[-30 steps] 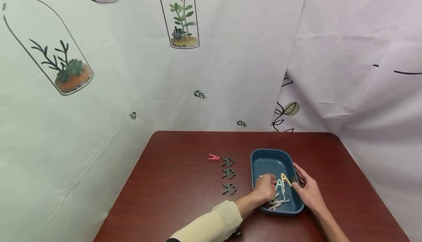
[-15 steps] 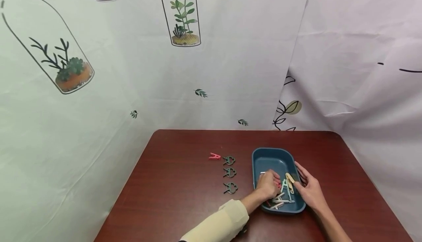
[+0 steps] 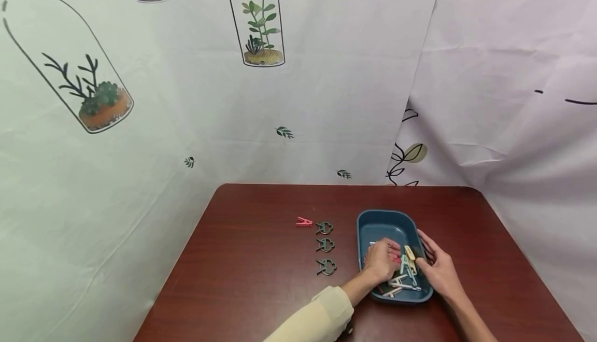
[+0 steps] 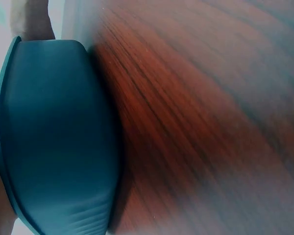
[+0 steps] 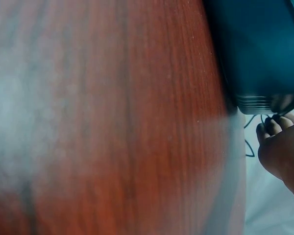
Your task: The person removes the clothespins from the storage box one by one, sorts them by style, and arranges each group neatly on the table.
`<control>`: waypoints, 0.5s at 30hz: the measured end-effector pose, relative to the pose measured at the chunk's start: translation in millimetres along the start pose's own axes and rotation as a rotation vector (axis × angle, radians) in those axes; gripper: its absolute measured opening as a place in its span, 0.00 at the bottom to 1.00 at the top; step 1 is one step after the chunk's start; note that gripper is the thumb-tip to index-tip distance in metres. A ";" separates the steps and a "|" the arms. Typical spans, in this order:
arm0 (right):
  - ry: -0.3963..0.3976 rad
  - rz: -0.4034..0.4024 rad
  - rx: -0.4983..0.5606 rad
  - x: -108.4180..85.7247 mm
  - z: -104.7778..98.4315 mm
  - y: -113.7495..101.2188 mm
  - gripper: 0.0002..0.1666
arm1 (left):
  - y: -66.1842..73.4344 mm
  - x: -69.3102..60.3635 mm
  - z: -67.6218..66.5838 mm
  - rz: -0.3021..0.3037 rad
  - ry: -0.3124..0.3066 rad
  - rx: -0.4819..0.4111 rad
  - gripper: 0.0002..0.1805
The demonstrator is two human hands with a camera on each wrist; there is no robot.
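A blue plastic tray (image 3: 387,217) on the right side of the table holds several clothespins. My left hand (image 3: 381,260) reaches inside it, fingers over a red clothespin (image 3: 396,259); whether they pinch it is hidden. My right hand (image 3: 438,269) grips the tray's right rim, thumb on the inner side and fingers outside. Between the hands lie a yellow clothespin (image 3: 410,258) and a light green clothespin (image 3: 404,265). White clothespins (image 3: 398,283) are piled nearer the front. Both wrist views mostly show the tray's outer wall (image 4: 59,127) and the table, not the fingertips.
Left of the tray, three dark green ring-shaped clips (image 3: 325,244) form a column on the brown table (image 3: 252,259). A red clothespin (image 3: 304,222) lies beside the farthest one. A printed cloth (image 3: 326,98) hangs behind the table.
Inside the tray, my left hand has shifted slightly right. The yellow and light green clothespins have turned and slid a little. My right hand stays on the rim.
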State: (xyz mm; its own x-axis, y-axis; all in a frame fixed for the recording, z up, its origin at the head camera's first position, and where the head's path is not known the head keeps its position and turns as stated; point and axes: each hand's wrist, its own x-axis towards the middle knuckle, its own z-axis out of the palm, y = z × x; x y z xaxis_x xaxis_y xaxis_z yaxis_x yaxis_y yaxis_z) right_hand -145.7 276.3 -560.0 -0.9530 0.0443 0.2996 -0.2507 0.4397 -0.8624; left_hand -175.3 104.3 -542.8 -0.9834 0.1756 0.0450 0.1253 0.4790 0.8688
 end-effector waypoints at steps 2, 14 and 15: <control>0.006 -0.016 0.001 0.3 0.2 0.5 0.42 | 0.4 2.1 0.5 0.012 0.021 -0.092 0.18; 0.008 -0.027 -0.005 0.6 0.0 2.0 0.43 | 5.6 5.5 -3.5 0.060 0.117 -0.347 0.19; 0.007 -0.023 -0.003 0.6 0.0 1.7 0.43 | 6.0 5.5 -3.7 0.062 0.130 -0.360 0.19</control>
State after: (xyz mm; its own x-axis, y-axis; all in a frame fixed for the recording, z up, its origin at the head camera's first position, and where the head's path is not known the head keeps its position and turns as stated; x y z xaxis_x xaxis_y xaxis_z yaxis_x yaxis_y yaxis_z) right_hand -146.7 277.0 -561.3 -0.9460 0.0401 0.3217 -0.2716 0.4438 -0.8540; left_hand -180.5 104.9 -535.5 -0.9867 0.0734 0.1453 0.1541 0.1341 0.9789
